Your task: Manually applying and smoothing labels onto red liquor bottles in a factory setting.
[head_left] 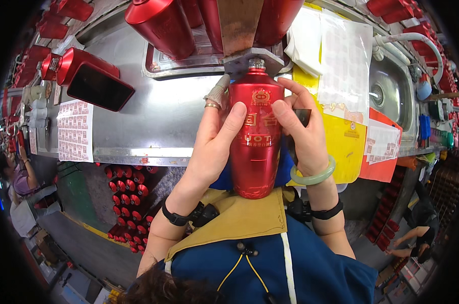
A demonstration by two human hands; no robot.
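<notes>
At a steel desk (168, 114), with left hand (213, 149) and right hand (308, 139) half-curled, clasping a red bottle (255, 169) neck-first at a metal block (271, 59); already printed, apparently uncapped, with other bottles (164, 30) untouched beyond on a tray (189, 71).

Bright, cool light over the table (123, 134), dimmer below it.
The steel throws back a broad white glare, the red bottle (255, 175) carries glossy streaks, and the pale sheets (343, 66) look almost washed out; the floor (92, 230) lies in shade. The middle is sharp, while toward the black fisheye rim straight edges bend and details turn small and soft.
</notes>
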